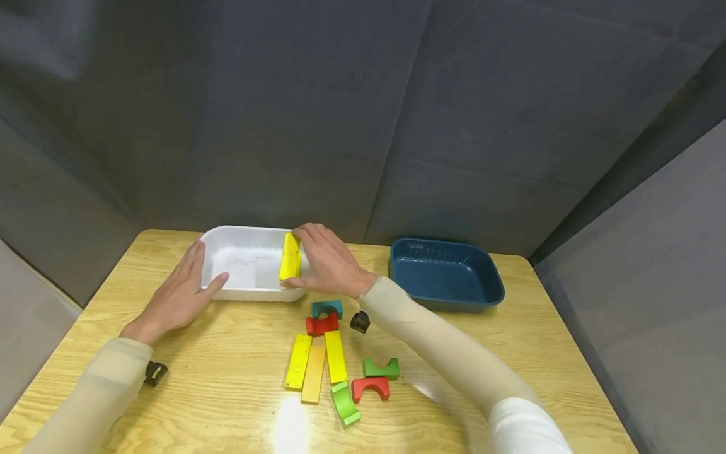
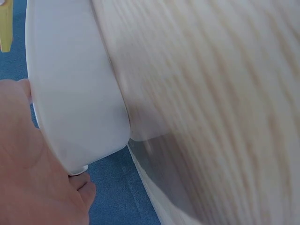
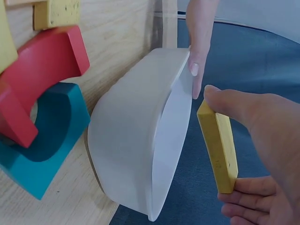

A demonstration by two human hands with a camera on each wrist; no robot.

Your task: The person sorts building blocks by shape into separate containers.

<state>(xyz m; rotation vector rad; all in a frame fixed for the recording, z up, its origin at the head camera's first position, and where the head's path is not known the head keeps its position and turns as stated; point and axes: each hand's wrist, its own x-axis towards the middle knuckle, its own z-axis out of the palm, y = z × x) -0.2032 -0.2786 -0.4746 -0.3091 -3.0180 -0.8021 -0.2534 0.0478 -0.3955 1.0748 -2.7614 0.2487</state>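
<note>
My right hand (image 1: 331, 261) pinches a yellow rectangular block (image 1: 290, 256) by its two ends, thumb at one and fingers at the other. The block (image 3: 219, 147) is above the rim at the right end of a white plastic basin (image 1: 244, 258), as the right wrist view shows. Against the basin's left end lies my left hand (image 1: 177, 293), fingers extended along the outside and thumb over the near rim. In the left wrist view, part of that hand (image 2: 35, 159) touches the basin's corner (image 2: 77, 93).
Nearer me on the wooden table (image 1: 227, 391) lie yellow planks (image 1: 297, 361), an orange-tan plank (image 1: 314, 374) and arch blocks: teal (image 1: 327, 308), red (image 1: 322, 325), dark green (image 1: 381, 368), another red (image 1: 370, 387), light green (image 1: 345, 404). A dark blue basin (image 1: 454, 304) stands right. Grey cloth (image 1: 283, 113) hangs behind.
</note>
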